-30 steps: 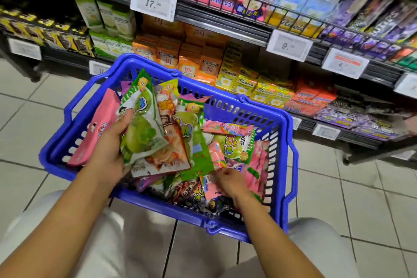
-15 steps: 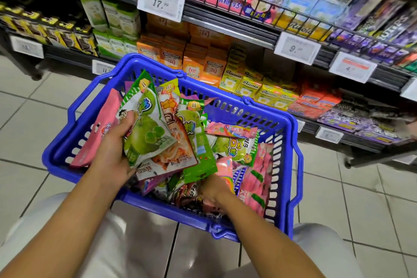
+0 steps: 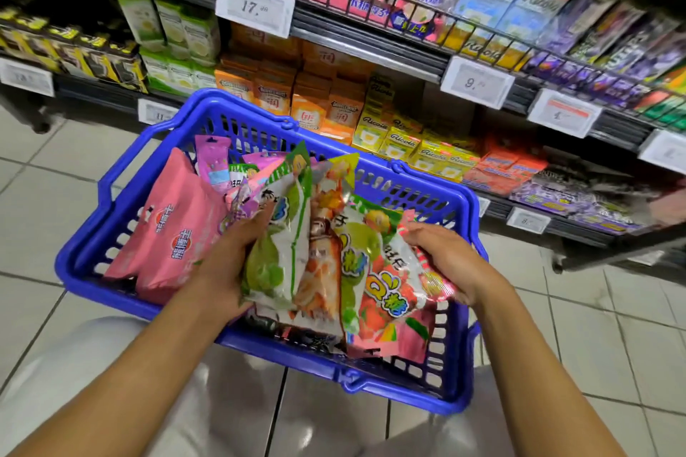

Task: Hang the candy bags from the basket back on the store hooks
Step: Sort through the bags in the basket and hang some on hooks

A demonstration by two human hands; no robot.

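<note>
Store aisle, tiled floor (image 3: pixel 612 326), shelves (image 3: pixel 371 44) of boxed sweets behind. Blue basket (image 3: pixel 451 356) sits in front of the person, full of candy bags. Left hand (image 3: pixel 226 263) grips a fanned stack: green bag (image 3: pixel 278 252) in front, orange bag (image 3: pixel 323 271) behind it. Right hand (image 3: pixel 449 260) pinches a red bag (image 3: pixel 393 293) at its edge. Pink bag (image 3: pixel 174 230) lies against the basket's left wall.

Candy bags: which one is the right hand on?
The red-and-pink bag at the fan's right end; right hand pinches its edge. The left hand holds the green-and-white one.
</note>
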